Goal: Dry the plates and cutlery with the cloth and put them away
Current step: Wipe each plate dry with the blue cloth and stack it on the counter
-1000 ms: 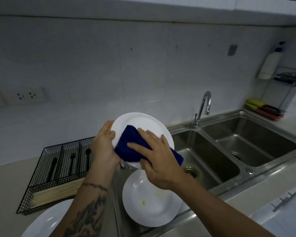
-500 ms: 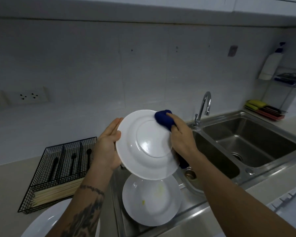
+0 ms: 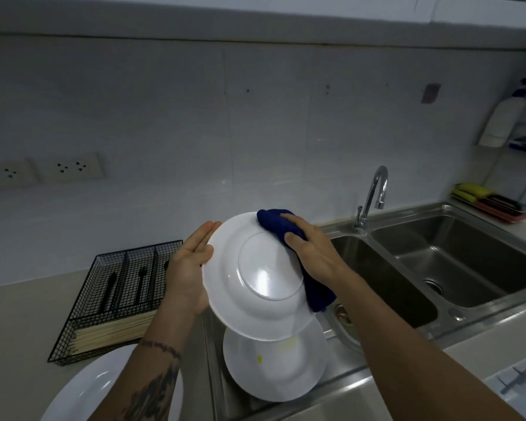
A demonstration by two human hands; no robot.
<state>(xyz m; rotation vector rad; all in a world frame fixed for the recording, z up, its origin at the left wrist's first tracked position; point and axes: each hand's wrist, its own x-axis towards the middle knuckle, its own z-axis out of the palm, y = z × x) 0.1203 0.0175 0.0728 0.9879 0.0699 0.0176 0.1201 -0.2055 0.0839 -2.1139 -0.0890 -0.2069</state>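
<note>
I hold a white plate tilted in the air over the sink's draining board, its underside facing me. My left hand grips its left rim. My right hand presses a dark blue cloth against the plate's upper right rim; the rest of the cloth hangs behind the plate's right edge. Below lies a second white plate with yellow specks on it. A third white plate sits on the counter at lower left, partly hidden by my forearm. A black wire cutlery basket holds dark cutlery and pale chopsticks.
A steel double sink with a tap fills the right side. Sponges in a tray sit behind it, and a white bottle hangs on the wall. Wall sockets are at left. A drawer handle shows at lower right.
The plate was turned from front to underside facing me. My right hand moved the cloth from the plate's centre up to its upper right rim.
</note>
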